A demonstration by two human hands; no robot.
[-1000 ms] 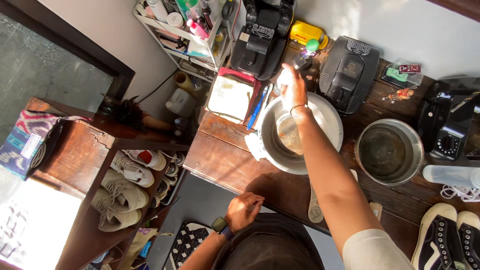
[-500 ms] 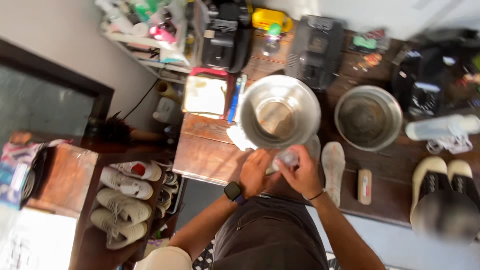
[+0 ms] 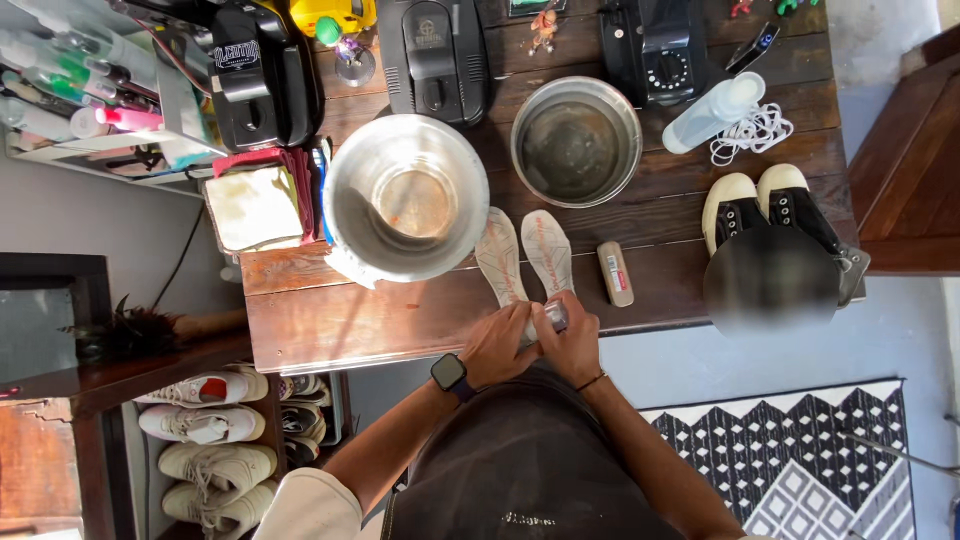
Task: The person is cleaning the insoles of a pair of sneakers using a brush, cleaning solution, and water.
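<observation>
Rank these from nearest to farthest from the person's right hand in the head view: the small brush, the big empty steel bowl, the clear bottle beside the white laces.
From the right hand:
1. Small brush, just up and to its right on the table.
2. Big empty steel bowl, up and to the left.
3. Clear bottle, far upper right, beside the white laces.

A dark wooden table [image 3: 400, 310] of planks is set against a pale wall [image 3: 60, 210]. The grey floor [image 3: 900, 320] is seen to its right, and a rug [image 3: 800, 460] with a black-and-white diamond pattern is laid there. A low shelf [image 3: 215, 440] of pale shoes is placed under the table's left end. Dark wooden furniture [image 3: 905, 180] is seen at the right edge, and a dark frame [image 3: 60, 270] at the left. The tabletop is lit by warm sunlight.
</observation>
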